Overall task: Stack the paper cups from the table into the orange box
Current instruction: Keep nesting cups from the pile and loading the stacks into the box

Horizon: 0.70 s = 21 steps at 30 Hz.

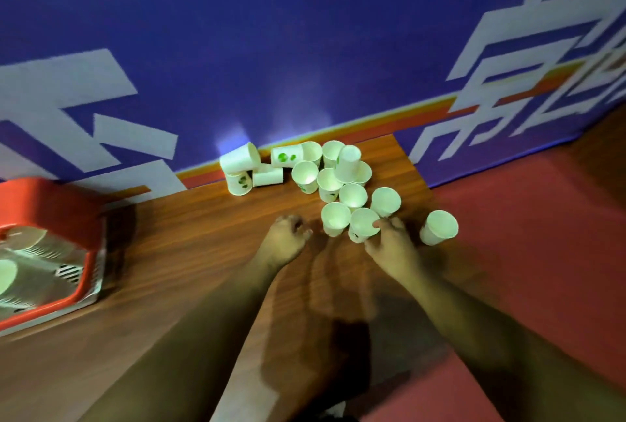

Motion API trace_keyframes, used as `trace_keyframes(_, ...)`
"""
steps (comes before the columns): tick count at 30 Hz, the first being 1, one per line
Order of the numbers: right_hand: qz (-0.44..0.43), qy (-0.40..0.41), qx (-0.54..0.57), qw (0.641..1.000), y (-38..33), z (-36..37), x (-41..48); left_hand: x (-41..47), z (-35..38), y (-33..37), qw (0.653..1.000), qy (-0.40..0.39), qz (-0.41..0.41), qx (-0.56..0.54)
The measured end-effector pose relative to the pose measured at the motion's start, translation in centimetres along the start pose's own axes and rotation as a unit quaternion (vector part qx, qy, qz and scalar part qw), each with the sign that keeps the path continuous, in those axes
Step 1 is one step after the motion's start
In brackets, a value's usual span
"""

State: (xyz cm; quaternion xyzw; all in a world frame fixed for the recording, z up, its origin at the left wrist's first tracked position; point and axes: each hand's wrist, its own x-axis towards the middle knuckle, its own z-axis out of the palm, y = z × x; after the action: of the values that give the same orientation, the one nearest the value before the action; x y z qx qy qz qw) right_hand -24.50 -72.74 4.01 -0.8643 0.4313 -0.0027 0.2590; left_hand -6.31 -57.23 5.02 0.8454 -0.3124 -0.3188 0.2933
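Note:
Several white paper cups with green marks crowd the far side of the wooden table, some upright, some on their sides. My right hand touches the rim of one upright cup with its fingertips. My left hand hovers with curled fingers just left of another upright cup, holding nothing. One cup stands alone to the right. The orange box sits at the far left, with stacked cups lying inside.
A blue wall with white lettering rises right behind the cups. The wooden table ends at the right, beyond which lies red floor.

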Motion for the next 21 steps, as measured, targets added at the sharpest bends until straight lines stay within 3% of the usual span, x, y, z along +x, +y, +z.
trace_keyframes(7,0.013,-0.058,-0.021,0.998,2.8,1.2,2.8,4.5,5.0,2.4,0.996,-0.045,0.033,0.074)
trace_keyframes(14,-0.017,-0.08,-0.02,0.996,4.0,2.7,4.0,6.3,7.1,1.6,0.986,-0.095,-0.002,0.134)
trace_keyframes(21,-0.04,-0.045,-0.005,0.998,4.4,2.9,3.3,5.2,6.1,-0.1,0.997,-0.008,-0.009,0.075)
